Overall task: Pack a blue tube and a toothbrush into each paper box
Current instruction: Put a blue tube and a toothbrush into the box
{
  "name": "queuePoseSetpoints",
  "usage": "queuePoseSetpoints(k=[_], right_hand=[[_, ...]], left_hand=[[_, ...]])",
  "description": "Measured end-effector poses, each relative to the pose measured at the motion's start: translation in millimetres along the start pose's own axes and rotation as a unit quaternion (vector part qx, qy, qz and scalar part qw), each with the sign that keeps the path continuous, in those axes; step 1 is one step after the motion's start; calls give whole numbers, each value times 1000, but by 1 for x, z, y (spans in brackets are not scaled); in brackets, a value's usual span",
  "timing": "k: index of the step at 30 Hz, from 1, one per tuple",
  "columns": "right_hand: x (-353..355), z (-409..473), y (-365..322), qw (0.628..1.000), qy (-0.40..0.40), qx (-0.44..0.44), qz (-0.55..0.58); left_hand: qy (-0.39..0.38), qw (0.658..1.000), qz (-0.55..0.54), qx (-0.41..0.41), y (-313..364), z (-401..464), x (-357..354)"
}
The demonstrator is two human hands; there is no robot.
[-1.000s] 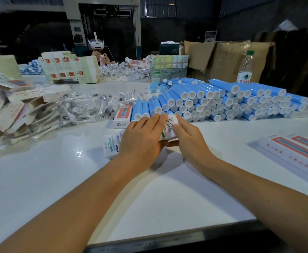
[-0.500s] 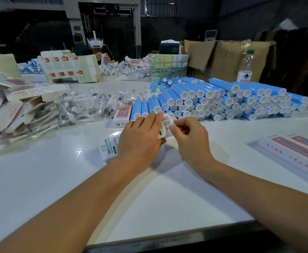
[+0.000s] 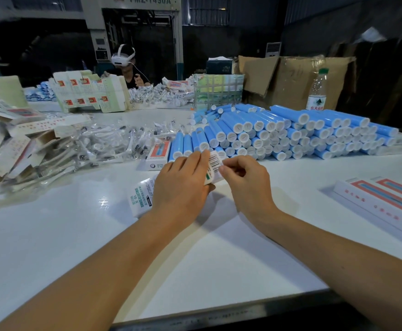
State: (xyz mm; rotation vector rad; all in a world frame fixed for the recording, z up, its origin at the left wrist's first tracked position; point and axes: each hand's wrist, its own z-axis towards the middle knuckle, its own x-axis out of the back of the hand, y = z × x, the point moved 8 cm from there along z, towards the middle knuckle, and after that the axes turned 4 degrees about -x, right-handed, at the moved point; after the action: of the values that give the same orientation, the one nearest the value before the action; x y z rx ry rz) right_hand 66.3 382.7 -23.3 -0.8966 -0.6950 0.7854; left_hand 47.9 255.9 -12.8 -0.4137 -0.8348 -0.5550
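Note:
A white paper box [image 3: 141, 199] with green print and a barcode lies on the white table [image 3: 52, 235]. My left hand [image 3: 183, 185] grips its middle from above. My right hand [image 3: 245, 180] pinches the flap at the box's right end, by the barcode, with curled fingers. Behind the hands is a big stack of blue tubes [image 3: 290, 132] with white caps. A heap of toothbrushes in clear bags [image 3: 114, 142] lies to the left of the tubes. What the box holds is hidden.
Flat paper boxes [image 3: 11, 149] are piled at the far left. Packed boxes [image 3: 383, 201] with red stripes lie at the right. One small box [image 3: 158, 152] stands by the tubes. A water bottle [image 3: 317, 91], cardboard and a person with a headset [image 3: 126, 65] are at the back.
My right hand went from lying flat against the box's right end to pinching its flap with curled fingers. The box's right end has lifted a little. My left hand stayed in place.

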Motion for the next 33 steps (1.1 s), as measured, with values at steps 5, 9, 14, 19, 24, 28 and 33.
queuePoseSetpoints(k=[5, 9, 14, 19, 24, 28, 33], right_hand=[[-1, -1, -2, 999, 13, 15, -30], [-2, -1, -4, 998, 11, 25, -49], [-1, 2, 3, 1000, -11, -16, 24], [-1, 3, 11, 998, -13, -44, 32], [-4, 3, 12, 999, -15, -35, 13], [-8, 3, 6, 999, -40, -7, -14], [-21, -5, -12, 970, -191, 106, -107]], left_hand=[[17, 999, 24, -14, 5, 0, 5], [40, 999, 19, -18, 5, 0, 6], [10, 1000, -9, 5, -3, 2, -1], [8, 1000, -12, 8, -7, 1, -7], [4, 1000, -10, 3, -9, 1, -8], [-19, 999, -25, 3, -13, 2, -10], [-73, 994, -77, -4, -12, 1, -10]])
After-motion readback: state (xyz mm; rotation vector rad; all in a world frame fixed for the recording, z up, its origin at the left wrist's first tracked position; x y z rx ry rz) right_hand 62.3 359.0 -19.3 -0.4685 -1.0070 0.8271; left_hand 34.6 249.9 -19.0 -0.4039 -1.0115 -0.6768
